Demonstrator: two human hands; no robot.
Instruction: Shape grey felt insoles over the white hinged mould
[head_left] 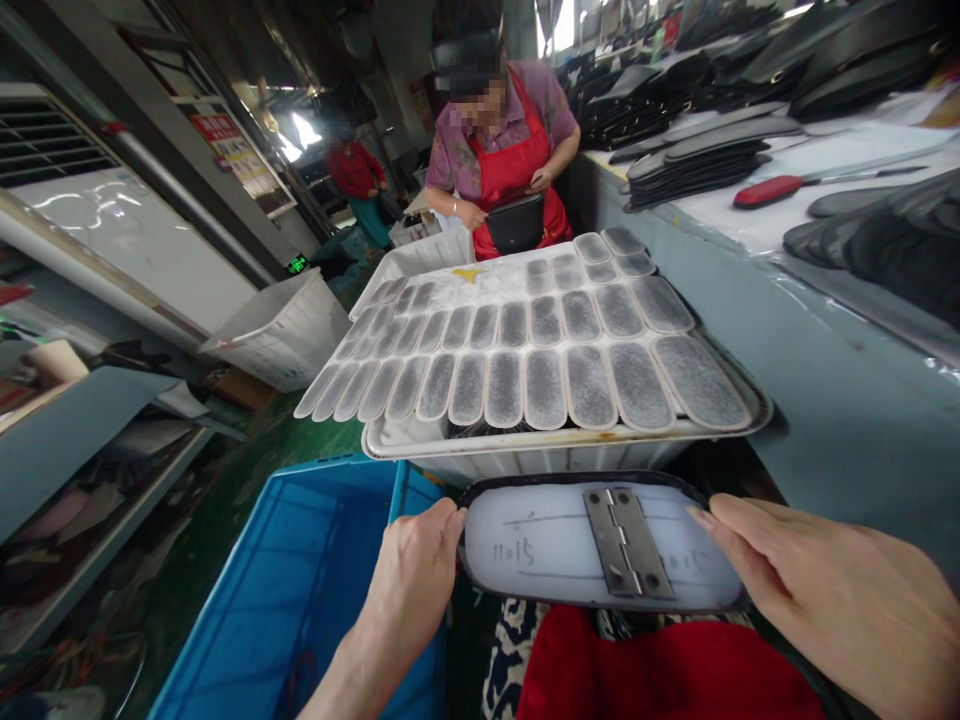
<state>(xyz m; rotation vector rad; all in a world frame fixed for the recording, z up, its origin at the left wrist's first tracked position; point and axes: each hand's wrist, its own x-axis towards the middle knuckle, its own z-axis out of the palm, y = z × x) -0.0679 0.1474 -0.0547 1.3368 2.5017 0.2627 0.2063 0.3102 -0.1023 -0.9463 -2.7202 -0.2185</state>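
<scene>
Between my two hands is an oval white plastic form with a black rim around its edge. A metal hinge is fixed across it, and handwritten numbers show on its face. My left hand is closed on the form's left end, thumb and fingers at the rim. At the other end my right hand grips the rim, its thumb on the white face. The fingers behind the form are hidden. Just beyond it, rows of grey oval pieces with pale borders lie overlapping on a board.
A white plastic bin stands under the board. On the left is a blue crate. A bench on the right bears stacked black pieces and a red-handled tool. Across the board, a person in a red apron holds a black bag.
</scene>
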